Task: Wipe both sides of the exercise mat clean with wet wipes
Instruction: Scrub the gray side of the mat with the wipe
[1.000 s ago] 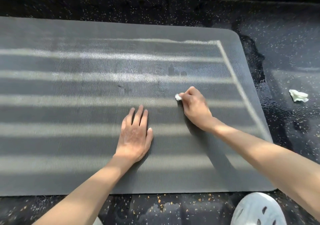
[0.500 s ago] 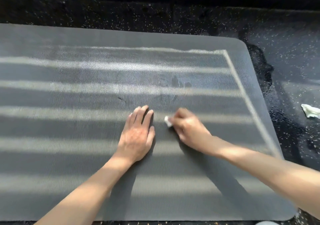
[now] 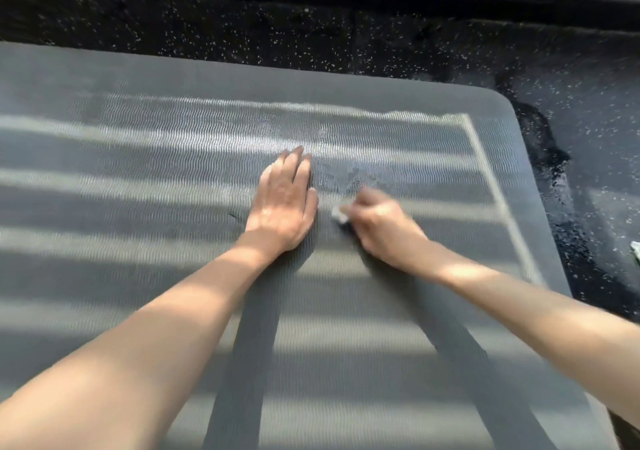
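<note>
**Wiping a ribbed exercise mat**

Head view: the grey exercise mat (image 3: 138, 276) lies flat on speckled black floor (image 3: 311, 33). The left hand (image 3: 282, 207) presses flat on it, fingers straight. Just beside, the right hand (image 3: 381, 224) clenches a small white wet wipe (image 3: 338, 214) against the mat.

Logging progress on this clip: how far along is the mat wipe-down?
Done: a damp patch shows on the exercise mat just beyond the hands. In hand: the right hand holds a wet wipe against the mat; the left hand lies flat beside it. Left: the rest of this face; the underside is hidden.
</note>
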{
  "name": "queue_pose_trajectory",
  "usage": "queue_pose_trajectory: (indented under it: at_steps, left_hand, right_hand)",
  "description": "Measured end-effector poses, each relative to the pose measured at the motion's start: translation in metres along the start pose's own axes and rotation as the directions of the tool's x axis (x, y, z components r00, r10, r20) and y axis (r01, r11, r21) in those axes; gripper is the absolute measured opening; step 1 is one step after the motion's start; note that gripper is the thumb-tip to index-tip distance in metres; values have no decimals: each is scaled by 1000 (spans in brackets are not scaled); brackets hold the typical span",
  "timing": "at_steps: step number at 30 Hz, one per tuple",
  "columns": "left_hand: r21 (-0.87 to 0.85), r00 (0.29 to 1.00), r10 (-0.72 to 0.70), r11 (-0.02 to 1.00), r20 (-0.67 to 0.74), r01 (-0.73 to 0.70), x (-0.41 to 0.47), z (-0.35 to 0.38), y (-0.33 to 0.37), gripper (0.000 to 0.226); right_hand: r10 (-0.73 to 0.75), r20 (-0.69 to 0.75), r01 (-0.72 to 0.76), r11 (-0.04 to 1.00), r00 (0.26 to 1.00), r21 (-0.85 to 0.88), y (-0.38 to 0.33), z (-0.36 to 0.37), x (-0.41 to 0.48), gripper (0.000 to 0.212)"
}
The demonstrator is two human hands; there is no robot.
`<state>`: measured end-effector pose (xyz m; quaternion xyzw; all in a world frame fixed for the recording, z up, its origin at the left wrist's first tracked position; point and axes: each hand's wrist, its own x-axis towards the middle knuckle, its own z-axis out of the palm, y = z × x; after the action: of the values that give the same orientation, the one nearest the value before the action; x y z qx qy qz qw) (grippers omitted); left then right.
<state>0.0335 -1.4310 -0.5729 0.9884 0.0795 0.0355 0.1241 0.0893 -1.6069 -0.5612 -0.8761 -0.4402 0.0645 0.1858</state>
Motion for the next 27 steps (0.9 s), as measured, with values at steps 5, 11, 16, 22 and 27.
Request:
queue_pose_trajectory:
  at_steps: [5, 11, 16, 22, 27]
  left_hand:
    - [1, 997, -80, 997, 5, 80, 33, 9, -5, 58]
    - [-13, 999, -53, 999, -11, 53, 66, 15, -12, 60]
    - [-11, 999, -48, 999, -9, 48, 70, 25, -12, 65]
    - [-61, 998, -67, 996, -17, 66, 74, 26, -12, 60]
    - [-100, 997, -65, 993, -29, 62, 76, 22, -11, 59]
  right_hand:
    - [219, -240, -234, 972, 946, -36, 35, 0, 61, 15]
    - [-126, 63, 121, 990, 990, 68, 21, -7, 34, 26]
    - [272, -220, -282, 959, 937, -18, 81, -19, 127, 23]
    - [11, -20, -9, 997, 1000, 74, 45, -7, 86, 18]
    - [291, -183, -304, 951, 939, -49, 114, -38, 191, 25]
